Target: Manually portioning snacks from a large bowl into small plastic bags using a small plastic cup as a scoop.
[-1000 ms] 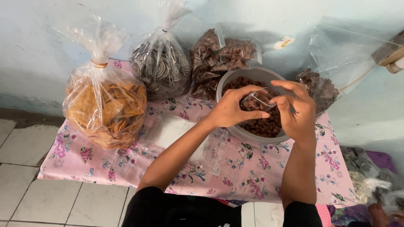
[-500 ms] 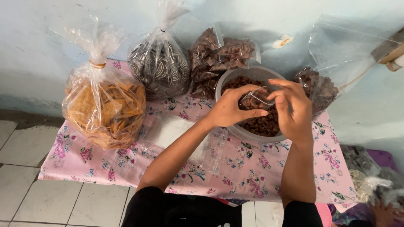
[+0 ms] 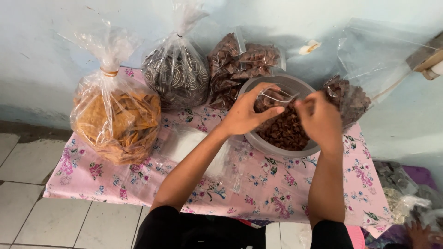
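While I look down from the head camera, the biggest thing I see is the pink flowered cloth (image 3: 277,189) spread over the low table, with white floor tiles (image 3: 27,161) on the near left. On the far left of the cloth sits a big clear bag of orange chips (image 3: 117,122), tied shut at the top. Next to it, to the right, stands a tied bag of dark swirly snacks (image 3: 177,78), and then a pile of small packs of brown snacks (image 3: 240,64). Right of the middle is a grey bowl (image 3: 267,143) full of brown snack pieces. Beside it on the far right leans an open bag of the same brown pieces (image 3: 353,99). My left hand (image 3: 247,113) and my right hand (image 3: 318,120) are both over the bowl. Together they pinch a small clear plastic bag (image 3: 274,96) by its edges, just above the snacks. Flat clear bags (image 3: 189,143) lie on the cloth near my left arm.
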